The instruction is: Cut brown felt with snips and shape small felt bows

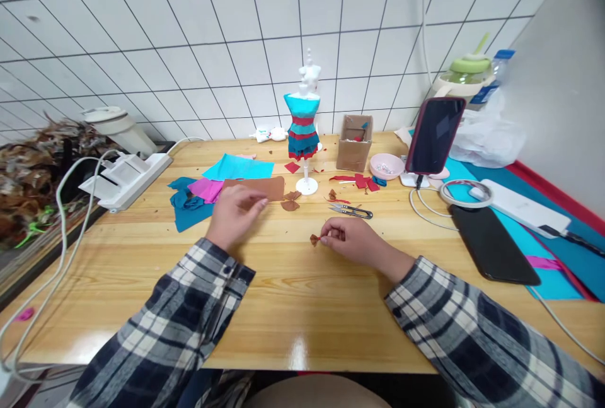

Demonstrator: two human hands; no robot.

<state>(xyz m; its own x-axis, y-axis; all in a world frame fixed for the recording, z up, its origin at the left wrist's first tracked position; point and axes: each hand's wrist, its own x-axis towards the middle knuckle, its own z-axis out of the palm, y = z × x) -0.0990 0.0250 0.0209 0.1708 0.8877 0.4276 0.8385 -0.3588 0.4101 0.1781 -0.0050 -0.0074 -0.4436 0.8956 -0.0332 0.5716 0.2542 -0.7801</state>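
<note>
My right hand (352, 239) is closed in a pinch just above the table, holding a small gathered brown bow (314, 240) with a bit of red at its middle. My left hand (239, 211) hovers over the near edge of a brown sheet (259, 188), thumb and fingers apart and nothing visible in them. Brown scraps (290, 204) lie just right of that sheet. Black-handled thread snips (352, 210) rest beyond my right hand. Behind stands a small white dress form (306, 186) wearing a layered turquoise, red and teal dress (303, 124).
Turquoise (241, 167), magenta and teal sheets lie at the left. A small cardboard box (354, 146), a pink bowl (386, 167) and red scraps (363, 182) sit at the back right. Further right are a propped phone (435, 137), a flat black phone (491, 244) and cables.
</note>
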